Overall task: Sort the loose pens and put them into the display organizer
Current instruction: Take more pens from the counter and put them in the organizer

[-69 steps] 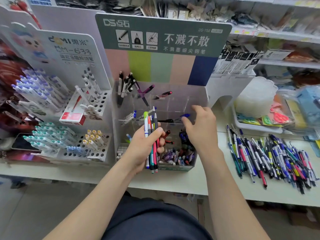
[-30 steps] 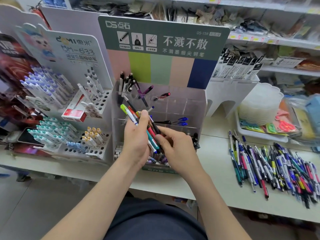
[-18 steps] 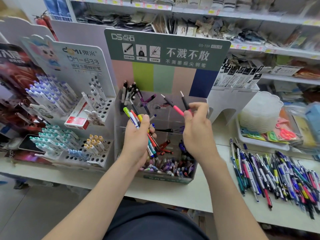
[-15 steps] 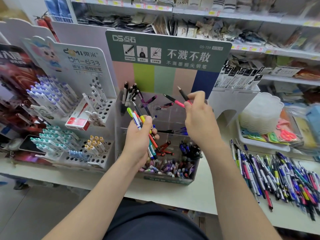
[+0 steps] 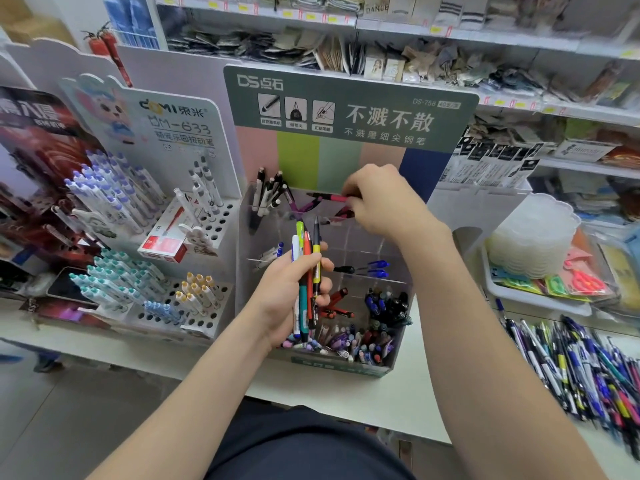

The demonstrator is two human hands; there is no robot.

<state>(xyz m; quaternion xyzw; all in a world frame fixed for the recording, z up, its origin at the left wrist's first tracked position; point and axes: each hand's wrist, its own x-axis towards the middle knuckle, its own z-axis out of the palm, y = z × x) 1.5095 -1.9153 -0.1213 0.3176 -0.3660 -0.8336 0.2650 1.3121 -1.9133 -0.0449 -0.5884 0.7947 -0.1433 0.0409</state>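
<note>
The left hand [image 5: 289, 292] grips a bundle of pens [image 5: 306, 268] upright in front of the clear display organizer [image 5: 242, 237], which stands on the white table [image 5: 433, 393]. The right hand [image 5: 384, 202] reaches over the organizer's top row and pinches a pink pen [image 5: 329, 197], apparently lying level above a rear compartment. More loose pens [image 5: 581, 365] lie heaped on the table to the right, well apart from the organizer.

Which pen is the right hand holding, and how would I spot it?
Find the big green sign with white writing; the clear display organizer stands right under it. At its top row, the right hand pinches the pink pen. It lies sideways, bright pink with a dark tip, while the black-and-white pens to its left stand upright.
</note>
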